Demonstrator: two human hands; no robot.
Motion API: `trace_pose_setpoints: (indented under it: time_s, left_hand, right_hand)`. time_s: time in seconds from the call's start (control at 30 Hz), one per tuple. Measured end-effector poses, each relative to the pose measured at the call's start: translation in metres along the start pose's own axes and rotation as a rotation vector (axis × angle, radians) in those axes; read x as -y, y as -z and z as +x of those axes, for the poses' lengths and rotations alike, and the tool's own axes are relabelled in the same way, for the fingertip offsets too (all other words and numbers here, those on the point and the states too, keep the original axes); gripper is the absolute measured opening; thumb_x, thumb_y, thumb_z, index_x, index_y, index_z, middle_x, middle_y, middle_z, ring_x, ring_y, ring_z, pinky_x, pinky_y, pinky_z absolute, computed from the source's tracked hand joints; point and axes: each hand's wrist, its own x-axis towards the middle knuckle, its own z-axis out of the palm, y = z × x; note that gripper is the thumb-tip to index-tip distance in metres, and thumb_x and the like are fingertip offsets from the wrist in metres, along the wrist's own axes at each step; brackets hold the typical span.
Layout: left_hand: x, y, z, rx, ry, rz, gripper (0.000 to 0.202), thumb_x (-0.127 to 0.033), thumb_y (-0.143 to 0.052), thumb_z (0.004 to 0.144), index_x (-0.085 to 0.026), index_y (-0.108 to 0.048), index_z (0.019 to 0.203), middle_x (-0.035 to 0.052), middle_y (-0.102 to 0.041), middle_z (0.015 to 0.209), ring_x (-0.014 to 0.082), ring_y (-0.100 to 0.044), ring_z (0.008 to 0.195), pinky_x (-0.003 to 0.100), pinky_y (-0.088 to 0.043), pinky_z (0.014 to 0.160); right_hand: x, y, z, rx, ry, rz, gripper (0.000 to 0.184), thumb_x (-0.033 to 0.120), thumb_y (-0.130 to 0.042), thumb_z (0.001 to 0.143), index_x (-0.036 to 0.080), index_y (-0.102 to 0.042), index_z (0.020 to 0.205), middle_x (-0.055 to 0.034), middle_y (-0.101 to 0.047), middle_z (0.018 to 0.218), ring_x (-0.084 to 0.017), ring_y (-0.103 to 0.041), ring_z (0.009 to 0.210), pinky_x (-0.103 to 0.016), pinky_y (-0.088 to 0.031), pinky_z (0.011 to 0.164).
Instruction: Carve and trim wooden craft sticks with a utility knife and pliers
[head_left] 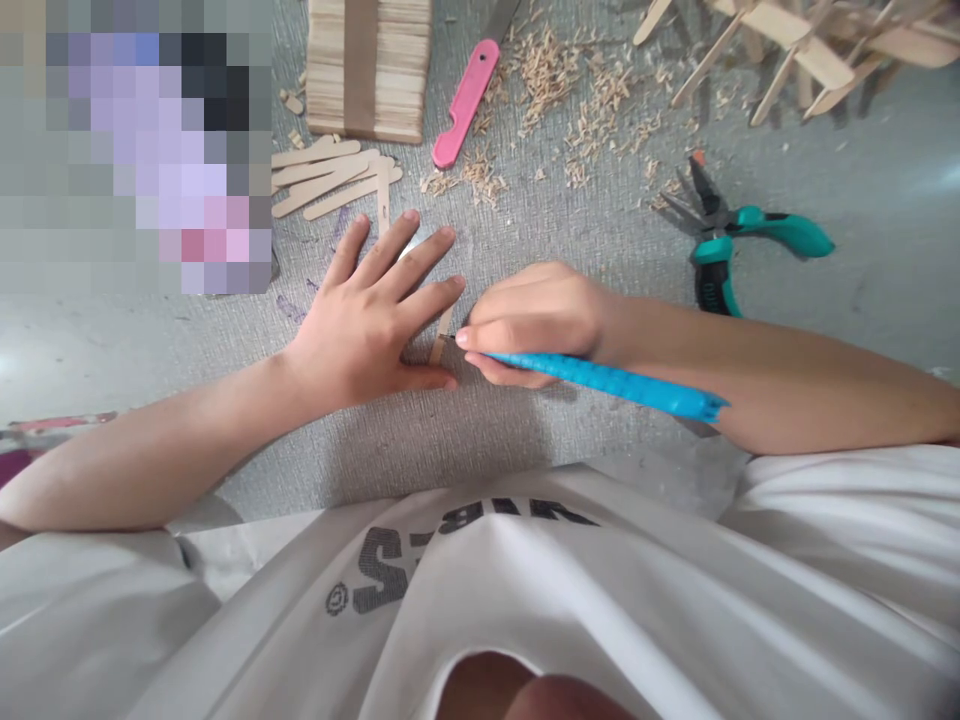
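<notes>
My left hand (367, 320) lies flat with its fingers spread, pressing a wooden craft stick (437, 350) against the grey table. Most of that stick is hidden beneath the hand; a short piece shows between thumb and index finger. My right hand (536, 320) is closed around a slim blue-handled tool (607, 382), held like a pen. Its thin dark tip meets the stick beside my left thumb; whether it is a blade I cannot tell. Just beyond my left fingertips, another craft stick (384, 190) has a small dark slot near its middle.
Loose craft sticks (330, 180) lie near a banded bundle of sticks (401, 70). A pink-handled folding knife (466, 105) rests beside wood shavings (551, 75). Teal-handled pliers (720, 235) lie open at right, below a stick structure (802, 45). The upper left is blurred out.
</notes>
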Motion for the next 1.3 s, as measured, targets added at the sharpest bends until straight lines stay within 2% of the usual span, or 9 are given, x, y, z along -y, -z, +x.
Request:
trace_pose_setpoints:
  time_s: [0.13,0.23,0.43,0.57,0.73,0.83,0.93,1.1,1.3]
  left_hand:
    - [0.0,-0.004,-0.001,-0.032,0.001,0.022,0.083,-0.08,-0.086,0.093,-0.032,-0.066,0.158,0.0133,-0.047,0.188,0.0502,-0.038,0.178,0.077,-0.021,0.147]
    - [0.0,-0.006,-0.001,-0.049,-0.005,0.033,0.084,-0.079,-0.088,0.092,-0.032,-0.066,0.158,0.0141,-0.047,0.188,0.0502,-0.039,0.178,0.078,-0.023,0.147]
    - [0.005,-0.001,0.002,-0.05,-0.082,-0.014,0.091,-0.085,-0.086,0.09,-0.027,-0.066,0.158,0.018,-0.052,0.185,0.0557,-0.044,0.173,0.086,-0.03,0.14]
    - [0.007,0.0,0.004,-0.059,-0.067,-0.081,0.087,-0.085,-0.085,0.092,-0.027,-0.068,0.155,0.0176,-0.053,0.184,0.0558,-0.044,0.173,0.088,-0.027,0.14]
    - [0.007,-0.003,0.002,-0.066,-0.11,0.014,0.095,-0.083,-0.091,0.087,-0.025,-0.065,0.158,0.0217,-0.052,0.183,0.0591,-0.047,0.171,0.09,-0.034,0.136]
    - [0.008,-0.004,0.001,-0.075,-0.117,0.022,0.098,-0.083,-0.093,0.084,-0.025,-0.065,0.158,0.0211,-0.052,0.184,0.0583,-0.047,0.171,0.089,-0.034,0.137]
    - [0.008,-0.004,0.0,-0.074,-0.088,0.008,0.094,-0.081,-0.094,0.085,-0.028,-0.065,0.158,0.0179,-0.051,0.185,0.0553,-0.044,0.173,0.086,-0.03,0.141]
    - [0.006,-0.005,-0.001,-0.092,-0.058,-0.032,0.084,-0.082,-0.089,0.09,-0.031,-0.068,0.153,0.0148,-0.053,0.185,0.0539,-0.044,0.174,0.083,-0.028,0.143]
    - [0.004,-0.004,-0.001,-0.069,-0.045,0.017,0.088,-0.082,-0.089,0.089,-0.029,-0.067,0.157,0.0167,-0.053,0.184,0.0528,-0.044,0.174,0.081,-0.027,0.144]
  right_hand:
    - [0.001,0.008,0.005,-0.074,0.241,-0.112,0.025,0.024,-0.051,0.121,0.025,-0.07,0.105,0.0053,-0.068,0.078,-0.012,-0.061,0.067,-0.03,-0.042,0.062]
    - [0.002,0.015,0.01,-0.068,0.327,-0.181,0.02,0.021,-0.055,0.121,0.024,-0.069,0.106,0.0063,-0.065,0.077,-0.012,-0.06,0.067,-0.03,-0.041,0.063]
    - [0.004,0.023,0.009,-0.053,0.267,-0.026,0.015,0.023,-0.054,0.122,0.026,-0.068,0.118,0.0047,-0.074,0.088,-0.012,-0.067,0.076,-0.029,-0.049,0.07]
    - [0.003,0.021,0.005,-0.036,0.197,0.038,0.012,0.025,-0.059,0.12,0.029,-0.07,0.118,0.0045,-0.078,0.094,-0.012,-0.073,0.08,-0.028,-0.055,0.074]
    - [-0.008,0.009,-0.002,-0.126,0.194,0.066,0.011,0.026,-0.063,0.116,0.032,-0.071,0.119,0.0055,-0.079,0.089,-0.013,-0.074,0.074,-0.03,-0.062,0.074]
    - [-0.015,0.003,-0.004,-0.173,0.149,0.062,0.008,0.032,-0.065,0.113,0.034,-0.071,0.119,0.004,-0.081,0.089,-0.016,-0.076,0.074,-0.033,-0.065,0.071]
    - [-0.018,0.001,-0.004,-0.197,0.065,0.085,0.012,0.042,-0.067,0.111,0.035,-0.072,0.119,0.002,-0.084,0.095,-0.02,-0.082,0.082,-0.036,-0.068,0.074]
    - [-0.016,0.0,-0.001,-0.279,0.099,0.128,0.023,0.039,-0.075,0.107,0.038,-0.07,0.129,0.0048,-0.084,0.094,-0.02,-0.082,0.08,-0.036,-0.068,0.076]
    - [-0.016,-0.001,-0.002,-0.261,0.02,0.121,0.019,0.048,-0.07,0.109,0.036,-0.071,0.124,0.0026,-0.085,0.093,-0.022,-0.082,0.078,-0.038,-0.068,0.074]
